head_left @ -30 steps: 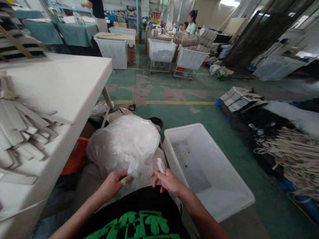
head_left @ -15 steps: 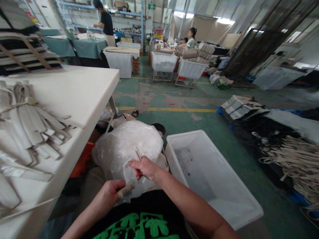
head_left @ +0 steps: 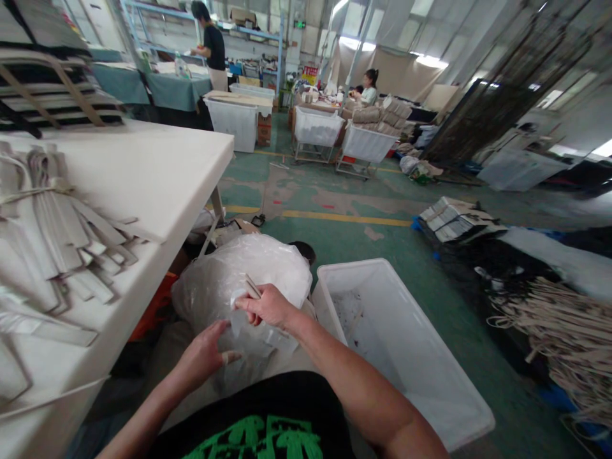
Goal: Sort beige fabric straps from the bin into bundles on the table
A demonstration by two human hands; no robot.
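My right hand (head_left: 268, 305) is closed on a thin light strip (head_left: 252, 287) that sticks up past the fingers, with a bit of whitish plastic film at the fingertips. Just left and lower, my left hand (head_left: 208, 354) has its thumb and fingers apart, with nothing between them; one finger wears a pale wrap. Both hands are over a large clear plastic bag (head_left: 272, 258) with white contents that I cannot make out.
A white table (head_left: 157, 166) at left bears tied pale strips (head_left: 62, 236). To the right stands a white bin (head_left: 421, 344) with small scraps inside. Bundled cords (head_left: 568, 325) lie far right. Two people are at work in the background.
My left hand has let go of the plastic film and its fingers have spread. My right hand has moved slightly up and left, with the strip still in it.
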